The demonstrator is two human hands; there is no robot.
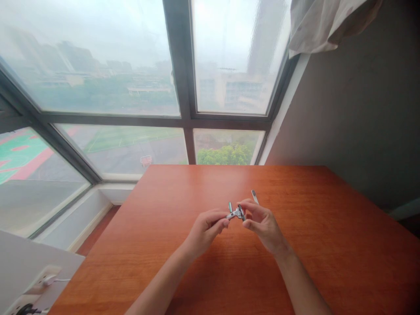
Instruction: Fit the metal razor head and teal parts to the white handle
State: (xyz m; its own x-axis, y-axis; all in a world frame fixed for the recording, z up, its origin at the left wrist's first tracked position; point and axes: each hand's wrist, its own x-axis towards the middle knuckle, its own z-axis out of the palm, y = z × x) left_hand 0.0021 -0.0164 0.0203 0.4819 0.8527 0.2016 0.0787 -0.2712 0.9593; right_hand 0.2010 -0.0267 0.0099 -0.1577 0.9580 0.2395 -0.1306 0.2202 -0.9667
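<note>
A small silver T-shaped metal piece (235,213) is held between my two hands just above the table, its exact kind too small to make out. My left hand (206,227) pinches the narrow arm of it between thumb and fingers. At the wider, darker end, the thumb and fingertips of my right hand (262,221) close on the edges. Just behind the piece is a short, slim object (230,206) with a dark greenish face. A narrow silver strip with a dark end (254,196) sticks out beyond my right hand, which hides its lower part.
The reddish-brown wooden table (157,262) reaches to large windows (108,65) in grey frames. A pale curtain (323,26) hangs at the upper right beside a grey wall (354,109). Plugs and cords occupy a wall socket (42,279) at the lower left.
</note>
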